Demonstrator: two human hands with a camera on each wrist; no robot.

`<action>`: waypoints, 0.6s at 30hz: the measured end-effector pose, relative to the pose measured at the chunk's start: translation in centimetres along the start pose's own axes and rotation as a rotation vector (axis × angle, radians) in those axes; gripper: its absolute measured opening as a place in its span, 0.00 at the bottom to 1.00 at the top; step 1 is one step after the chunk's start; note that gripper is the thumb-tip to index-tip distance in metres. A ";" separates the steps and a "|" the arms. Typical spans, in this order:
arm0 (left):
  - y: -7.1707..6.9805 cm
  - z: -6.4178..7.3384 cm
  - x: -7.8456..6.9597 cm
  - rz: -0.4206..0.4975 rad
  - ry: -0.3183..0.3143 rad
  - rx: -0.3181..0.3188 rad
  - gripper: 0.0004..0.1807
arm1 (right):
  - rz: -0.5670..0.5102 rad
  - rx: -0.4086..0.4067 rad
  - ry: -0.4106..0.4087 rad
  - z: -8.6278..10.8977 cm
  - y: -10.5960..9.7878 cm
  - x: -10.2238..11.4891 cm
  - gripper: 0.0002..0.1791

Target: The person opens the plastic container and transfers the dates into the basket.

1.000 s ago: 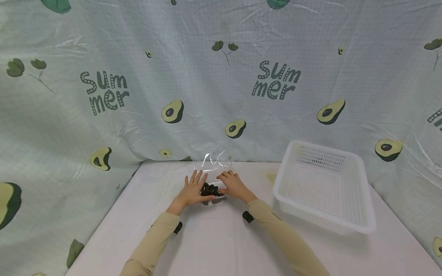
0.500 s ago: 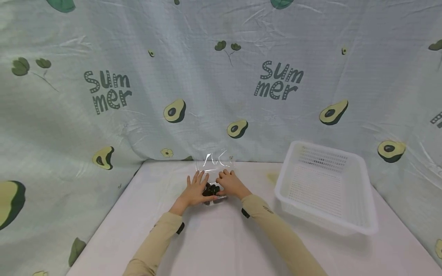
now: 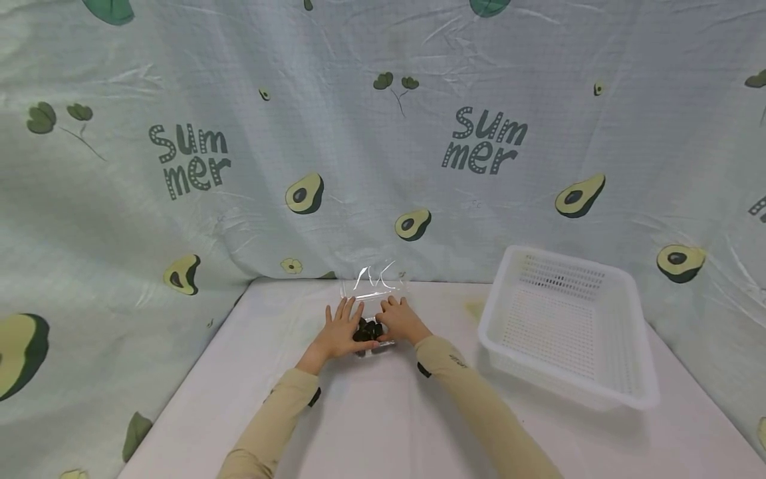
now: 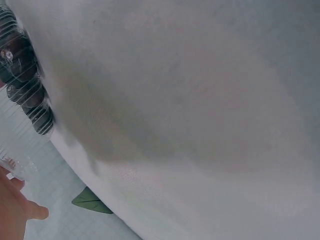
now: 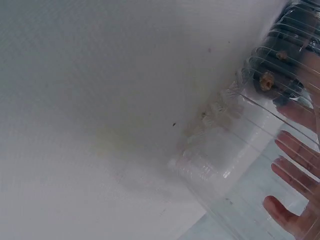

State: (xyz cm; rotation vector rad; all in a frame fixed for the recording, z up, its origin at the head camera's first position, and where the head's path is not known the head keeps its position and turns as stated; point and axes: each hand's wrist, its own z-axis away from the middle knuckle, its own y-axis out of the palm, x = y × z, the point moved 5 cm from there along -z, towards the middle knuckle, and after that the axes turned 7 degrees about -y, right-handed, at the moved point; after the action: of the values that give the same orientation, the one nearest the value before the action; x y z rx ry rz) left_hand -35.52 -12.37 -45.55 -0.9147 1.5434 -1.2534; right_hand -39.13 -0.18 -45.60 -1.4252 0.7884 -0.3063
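Note:
A clear plastic clamshell box lies near the table's back edge, its transparent lid raised behind it. Several dark, shiny round pieces are in it; in the right wrist view some show brown spots. My left hand rests along the box's left side, fingers spread and thumb across the front. At the other end, my right hand grips the box with bent fingers, the thumb at the front. Ridged box walls show up close in the right wrist view, with fingers seen through them.
A white perforated plastic basket stands on the right of the white table. Behind the table hangs a pale curtain printed with avocados. A faint yellowish patch marks the tabletop left of the basket.
The head view has shifted slightly, so the scene sits a little further right. Both hands stay at the box, with only a slight movement of the right hand and wrist.

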 end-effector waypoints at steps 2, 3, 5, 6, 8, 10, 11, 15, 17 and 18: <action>0.0 0.0 0.0 -0.003 -0.001 -0.001 0.60 | 0.009 -0.007 -0.002 0.0 0.0 0.1 0.23; 0.0 0.0 0.0 -0.009 -0.003 0.001 0.61 | 0.012 -0.009 -0.002 0.0 0.0 0.1 0.23; 0.1 0.0 -0.1 -0.015 -0.002 -0.002 0.61 | 0.020 -0.012 -0.002 0.1 0.0 0.2 0.24; 0.1 0.0 -0.1 -0.021 -0.005 0.001 0.60 | 0.028 -0.011 -0.003 0.1 0.0 0.2 0.24; 0.2 0.0 -0.1 -0.020 -0.011 0.007 0.59 | 0.034 -0.011 -0.002 0.1 -0.1 0.2 0.25; 0.1 0.0 -0.1 0.009 -0.009 -0.001 0.56 | 0.033 -0.005 0.000 0.1 -0.1 0.2 0.26; 0.1 0.0 -0.1 0.033 -0.004 -0.011 0.56 | 0.031 -0.001 0.003 0.1 -0.1 0.3 0.26; -0.2 0.3 -0.2 0.113 0.023 -0.042 0.58 | 0.016 0.001 0.005 0.1 -0.2 0.2 0.27; -0.2 0.3 -0.2 0.120 0.027 -0.048 0.58 | 0.018 -0.002 -0.001 0.1 -0.2 0.2 0.27; -0.3 0.3 -0.2 0.110 0.022 -0.044 0.58 | 0.017 -0.009 -0.005 0.1 -0.2 0.2 0.27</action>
State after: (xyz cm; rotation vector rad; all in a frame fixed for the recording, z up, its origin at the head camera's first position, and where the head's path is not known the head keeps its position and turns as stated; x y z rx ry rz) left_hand -35.16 -12.35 -45.26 -0.8349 1.6224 -1.1588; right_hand -38.84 -0.30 -45.45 -1.4263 0.7982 -0.2861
